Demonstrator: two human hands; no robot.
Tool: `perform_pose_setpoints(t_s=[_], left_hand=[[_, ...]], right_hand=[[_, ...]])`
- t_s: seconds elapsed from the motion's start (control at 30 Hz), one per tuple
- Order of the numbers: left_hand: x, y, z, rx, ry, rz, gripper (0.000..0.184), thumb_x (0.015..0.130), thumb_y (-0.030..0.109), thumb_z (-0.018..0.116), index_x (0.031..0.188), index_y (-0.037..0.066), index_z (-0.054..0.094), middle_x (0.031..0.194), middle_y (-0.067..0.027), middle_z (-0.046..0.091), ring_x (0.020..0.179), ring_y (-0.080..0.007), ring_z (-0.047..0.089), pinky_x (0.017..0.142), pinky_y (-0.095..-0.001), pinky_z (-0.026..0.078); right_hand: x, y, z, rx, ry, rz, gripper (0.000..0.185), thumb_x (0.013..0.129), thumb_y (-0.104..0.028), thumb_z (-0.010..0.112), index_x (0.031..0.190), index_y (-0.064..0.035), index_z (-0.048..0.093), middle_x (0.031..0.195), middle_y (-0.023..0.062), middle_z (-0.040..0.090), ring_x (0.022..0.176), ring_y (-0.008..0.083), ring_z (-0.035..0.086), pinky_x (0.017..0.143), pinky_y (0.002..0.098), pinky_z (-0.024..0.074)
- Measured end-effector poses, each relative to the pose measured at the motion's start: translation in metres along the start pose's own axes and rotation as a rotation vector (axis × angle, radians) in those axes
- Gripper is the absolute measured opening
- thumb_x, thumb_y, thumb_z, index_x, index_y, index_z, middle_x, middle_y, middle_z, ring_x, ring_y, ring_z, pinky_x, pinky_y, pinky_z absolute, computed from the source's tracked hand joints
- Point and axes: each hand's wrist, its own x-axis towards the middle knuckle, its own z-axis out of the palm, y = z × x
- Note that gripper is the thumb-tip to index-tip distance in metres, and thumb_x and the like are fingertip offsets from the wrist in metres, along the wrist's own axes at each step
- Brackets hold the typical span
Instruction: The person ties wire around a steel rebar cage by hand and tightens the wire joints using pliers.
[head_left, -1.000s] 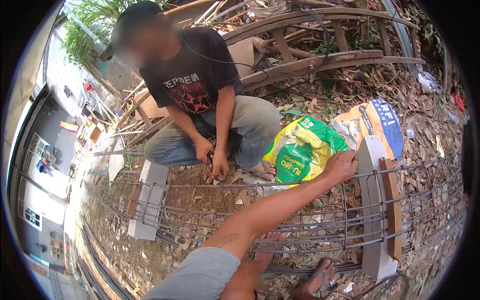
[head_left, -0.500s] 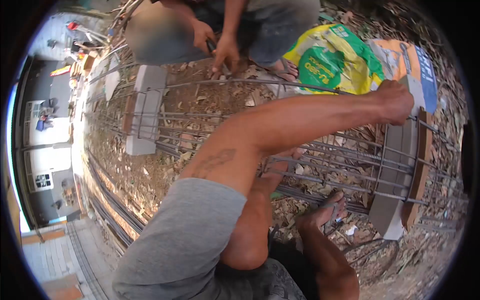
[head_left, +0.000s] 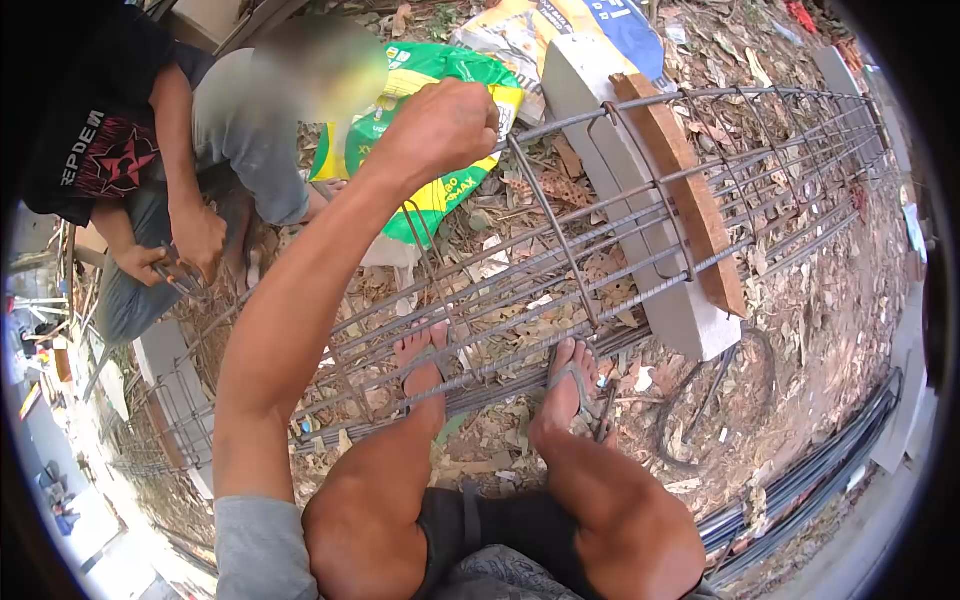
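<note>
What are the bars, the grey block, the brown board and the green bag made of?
The bars look like steel: dull, dark grey, some ridged. The grey block is matt and flat-faced, perhaps light concrete, though I can't be sure. The brown board is probably bare wood, judging by its rough, unpainted look. The green bag seems plastic: brightly printed and crumpled.

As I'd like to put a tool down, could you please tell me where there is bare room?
The ground between the rebar cage, the dark loop and the dark rod bundle looks free, but leafy. It's crowded around the sandalled feet and near the left hand, with a green-and-yellow sack behind.
</note>
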Motion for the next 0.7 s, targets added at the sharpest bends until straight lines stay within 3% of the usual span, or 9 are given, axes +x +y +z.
perform_pose_setpoints(t_s=[0.13,0.23,0.27,0.37,0.47,0.57,0.63,0.67,0.7], left_hand=[[0.046,0.017,0.000,-0.331,0.309,-0.034,0.028,0.081,0.023,0.060,0.088,0.002,0.075,0.084,-0.0226,0.074,0.085,-0.0423,0.071,0.082,-0.0474,0.057],[0.072,0.031,0.009,-0.704,0.148,-0.122,0.029,0.082,0.023,0.058,0.093,0.002,0.076,0.086,-0.0197,0.076,0.085,-0.0394,0.073,0.083,-0.0454,0.057],[0.074,0.027,0.010,-0.493,0.102,-0.108,0.032,0.083,0.023,0.057,0.098,0.001,0.075,0.089,-0.0165,0.078,0.083,-0.0327,0.074,0.082,-0.0428,0.058],[0.078,0.005,0.015,-0.318,0.240,-0.211,0.036,0.093,0.027,0.058,0.111,-0.002,0.070,0.092,-0.0156,0.079,0.089,-0.0185,0.076,0.081,-0.0333,0.058],[0.011,-0.035,-0.007,-0.821,0.330,-0.255,0.028,0.101,0.025,0.057,0.111,-0.001,0.066,0.100,-0.0143,0.078,0.090,-0.0190,0.074,0.083,-0.0321,0.057],[-0.062,-0.018,-0.050,-1.037,0.448,-0.198,0.022,0.105,0.019,0.056,0.110,-0.001,0.064,0.097,-0.0134,0.078,0.087,-0.0167,0.073,0.079,-0.0318,0.056],[-0.121,-0.004,-0.077,-1.033,0.511,-0.068,0.019,0.106,0.020,0.059,0.111,0.001,0.061,0.097,-0.0107,0.075,0.087,-0.0157,0.070,0.080,-0.0292,0.055],[-0.150,0.004,-0.091,-1.017,0.523,-0.098,0.017,0.106,0.018,0.058,0.111,0.001,0.061,0.093,-0.0099,0.072,0.084,-0.0147,0.069,0.078,-0.0284,0.055],[-0.178,0.013,-0.102,-0.999,0.536,-0.128,0.016,0.106,0.016,0.058,0.111,0.001,0.061,0.089,-0.0091,0.070,0.082,-0.0138,0.067,0.077,-0.0277,0.054]], right_hand=[[0.001,-0.001,0.000,-0.004,0.019,-0.009,0.053,0.113,-0.040,0.037,0.123,0.0049,0.064,0.134,0.0245,0.062,0.131,0.0394,0.049,0.116,0.0485,0.0277],[-0.002,0.000,0.002,-0.038,0.044,-0.023,0.051,0.113,-0.039,0.037,0.121,0.0042,0.064,0.131,0.0246,0.063,0.129,0.0397,0.050,0.115,0.0487,0.0287],[-0.001,0.000,0.002,-0.053,0.053,-0.030,0.051,0.113,-0.038,0.036,0.120,0.0039,0.064,0.131,0.0247,0.064,0.129,0.0397,0.050,0.114,0.0488,0.0290],[0.002,-0.015,-0.016,-0.031,-0.136,0.055,0.062,0.113,-0.046,0.037,0.142,0.0044,0.058,0.152,0.0224,0.054,0.145,0.0372,0.041,0.124,0.0453,0.0239],[-0.001,-0.009,-0.010,-0.051,-0.006,-0.040,0.050,0.113,-0.038,0.035,0.118,0.0024,0.064,0.131,0.0245,0.064,0.129,0.0414,0.051,0.115,0.0498,0.0297],[-0.001,0.010,0.004,-0.056,0.080,-0.101,0.052,0.114,-0.040,0.034,0.120,0.0028,0.063,0.134,0.0238,0.064,0.130,0.0427,0.051,0.116,0.0502,0.0308],[0.005,0.017,0.001,-0.145,-0.042,-0.059,0.054,0.113,-0.044,0.036,0.132,-0.0012,0.062,0.137,0.0207,0.064,0.131,0.0412,0.051,0.117,0.0513,0.0302],[0.008,0.019,-0.003,-0.192,-0.103,-0.039,0.056,0.113,-0.046,0.037,0.138,-0.0032,0.062,0.139,0.0192,0.063,0.132,0.0405,0.051,0.118,0.0519,0.0299],[0.015,-0.001,-0.068,-0.159,-0.164,-0.154,0.051,0.110,-0.039,0.044,0.142,-0.0009,0.057,0.141,0.0212,0.062,0.134,0.0391,0.052,0.117,0.0493,0.0330]])
